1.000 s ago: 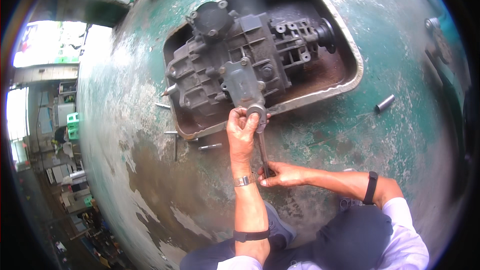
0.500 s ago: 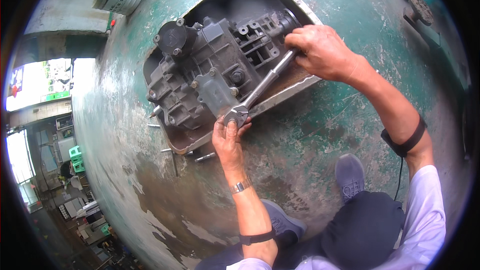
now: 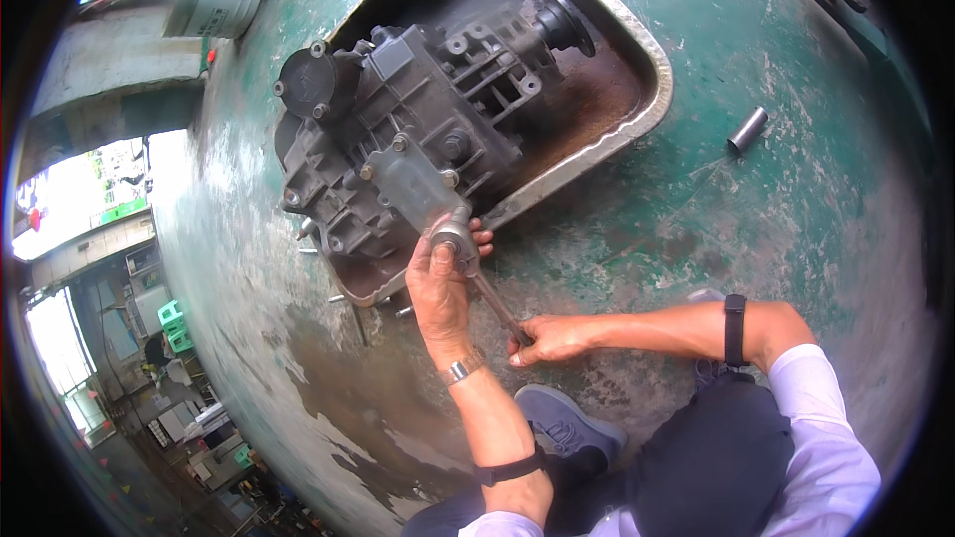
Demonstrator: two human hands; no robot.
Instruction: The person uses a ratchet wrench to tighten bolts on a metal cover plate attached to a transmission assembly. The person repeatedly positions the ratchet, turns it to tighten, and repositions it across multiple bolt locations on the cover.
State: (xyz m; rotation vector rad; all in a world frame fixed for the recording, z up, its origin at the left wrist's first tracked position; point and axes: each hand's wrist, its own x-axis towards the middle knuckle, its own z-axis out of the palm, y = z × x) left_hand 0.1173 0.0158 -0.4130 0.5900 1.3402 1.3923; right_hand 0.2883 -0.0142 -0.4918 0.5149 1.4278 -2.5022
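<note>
A long-handled steel ratchet wrench [image 3: 495,305] has its head at the near corner of a grey gearbox [image 3: 423,104], beside a flat cover plate [image 3: 413,187] with bolts at its corners. Around the ratchet head wraps my left hand [image 3: 438,286], thumb on top and fingers underneath. My right hand [image 3: 552,338] is closed on the end of the handle, which points back toward my feet. The bolt or socket under the head is hidden by the wrench and my left fingers. The gearbox lies in a metal tray [image 3: 652,89].
A short metal tube [image 3: 748,129] lies on the worn green floor to the right of the tray. Thin rods [image 3: 350,320] lie by the tray's near left corner. A grey bucket [image 3: 214,5] stands at the far left, and green stools [image 3: 175,326] are further off.
My right hand has swung the wrench handle from the far right of the tray round toward me. My left hand stays at the ratchet head. The metal tube on the floor now shows.
</note>
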